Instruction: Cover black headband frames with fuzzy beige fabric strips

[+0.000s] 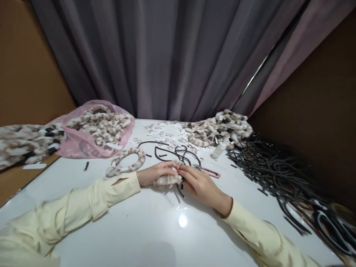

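My left hand (158, 172) is closed around a bunched fluffy tube (168, 180), white with brown spots, above the middle of the white table. My right hand (196, 182) meets it from the right, with its fingers pinched at the fluffy tube's end. A black cord (180, 191) hangs down between the hands; whether it goes into the tube I cannot tell. To the left of my left hand lies a finished-looking fluffy ring (140, 159). Just beyond my right hand are pink-handled scissors (213, 172) and loose black cords (164, 150).
At the back left, a pink plastic bag (75, 142) holds spotted fluffy rings, with more rings (16, 142) beside it. Another fluffy pile (236, 126) stands back right, near a small clear bottle (218, 150). Many black cords (267, 167) heap along the right; small wire rings (167, 139) lie scattered behind.
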A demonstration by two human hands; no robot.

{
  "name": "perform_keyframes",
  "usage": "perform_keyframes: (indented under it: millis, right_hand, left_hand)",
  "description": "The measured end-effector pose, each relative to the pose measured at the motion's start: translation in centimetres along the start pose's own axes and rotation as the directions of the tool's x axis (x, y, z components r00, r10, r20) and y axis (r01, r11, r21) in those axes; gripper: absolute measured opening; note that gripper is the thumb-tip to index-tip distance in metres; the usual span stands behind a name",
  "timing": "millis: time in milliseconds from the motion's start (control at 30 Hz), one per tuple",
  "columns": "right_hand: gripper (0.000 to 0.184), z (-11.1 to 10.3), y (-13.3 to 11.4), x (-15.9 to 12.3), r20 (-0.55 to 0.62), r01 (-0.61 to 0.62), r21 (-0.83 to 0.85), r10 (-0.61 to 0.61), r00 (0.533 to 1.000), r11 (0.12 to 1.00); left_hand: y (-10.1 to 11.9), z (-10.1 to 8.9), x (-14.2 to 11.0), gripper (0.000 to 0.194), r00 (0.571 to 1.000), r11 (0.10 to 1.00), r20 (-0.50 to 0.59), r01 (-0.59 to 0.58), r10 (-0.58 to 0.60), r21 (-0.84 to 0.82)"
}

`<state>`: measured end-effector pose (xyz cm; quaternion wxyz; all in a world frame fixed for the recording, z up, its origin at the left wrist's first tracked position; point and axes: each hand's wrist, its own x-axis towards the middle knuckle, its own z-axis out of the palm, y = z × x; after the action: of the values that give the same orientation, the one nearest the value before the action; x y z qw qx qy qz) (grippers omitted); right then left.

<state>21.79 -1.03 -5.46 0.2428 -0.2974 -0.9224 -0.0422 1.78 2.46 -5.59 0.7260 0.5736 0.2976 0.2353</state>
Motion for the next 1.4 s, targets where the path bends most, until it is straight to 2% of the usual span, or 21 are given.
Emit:
perform_keyframes:
  millis: [100,200,300,400,600,733,833,933,1100,1167,1267,1400]
  right_hand:
    - [0.029,0.5,0.1,-0.2,-0.046,-0.068,0.02,0.069,0.997,0.997]
    - [0.031,0.6,0.1,-0.3,-0.071,-0.118,0.137,0.129,0.989,0.983]
    - [0.037,0.2,-0.1,-0.2,-0.033,-0.095,0.284,0.109,0.994,0.954]
    - [0.04,-0.5,-0.3,0.0,-0.005,-0.045,0.357,0.05,0.999,0.933]
    - [0.04,-0.4,0.0,0.0,-0.069,-0.019,0.329,0.044,0.997,0.944]
    - [0.036,0.9,0.4,-0.4,-0.124,-0.049,0.283,0.088,0.988,0.958]
    - [0.035,1.3,0.4,-0.4,-0.159,-0.086,0.304,0.139,0.977,0.949]
    - [0.028,1.1,0.1,-0.1,-0.12,-0.167,0.424,0.238,0.964,0.89]
    - [0.019,0.6,-0.4,0.3,-0.022,-0.262,0.602,0.344,0.939,0.754]
    - [0.017,0.6,-0.4,0.4,-0.009,-0.267,0.603,0.341,0.94,0.752]
    - [0.019,0.6,-0.4,0.5,-0.012,-0.261,0.542,0.318,0.948,0.798]
    - [0.02,0.8,-0.5,0.4,0.01,-0.281,0.522,0.324,0.946,0.805]
  left_hand:
    - [0.3,0.1,-0.2,0.03,0.997,0.999,0.07,0.036,-0.038,0.018]
    - [0.5,0.3,-0.3,0.036,0.997,0.993,0.072,0.032,-0.04,0.11]
    - [0.5,0.3,-0.3,0.036,0.998,0.983,0.044,0.03,-0.038,0.179]
    - [0.6,0.2,-0.3,0.035,0.998,0.982,0.042,0.032,-0.04,0.188]
    - [0.7,0.1,-0.2,0.033,0.999,0.995,0.03,0.042,-0.044,0.086]
    - [0.6,0.2,-0.2,0.04,0.997,0.997,0.034,0.067,-0.068,0.03]
    - [0.6,0.4,-0.2,0.04,0.998,0.999,0.052,0.038,-0.04,0.034]
    - [0.6,0.5,-0.2,0.037,0.999,0.998,0.05,0.014,-0.017,0.057]
    - [0.6,0.8,-0.1,0.039,0.997,0.994,-0.04,0.066,-0.063,0.09]
    - [0.5,0.8,-0.1,0.041,0.997,0.994,-0.039,0.073,-0.07,0.084]
    - [0.3,0.8,-0.1,0.041,0.998,0.994,-0.025,0.067,-0.065,0.086]
    - [0.0,0.8,0.0,0.042,0.999,0.985,-0.041,0.04,-0.034,0.165]
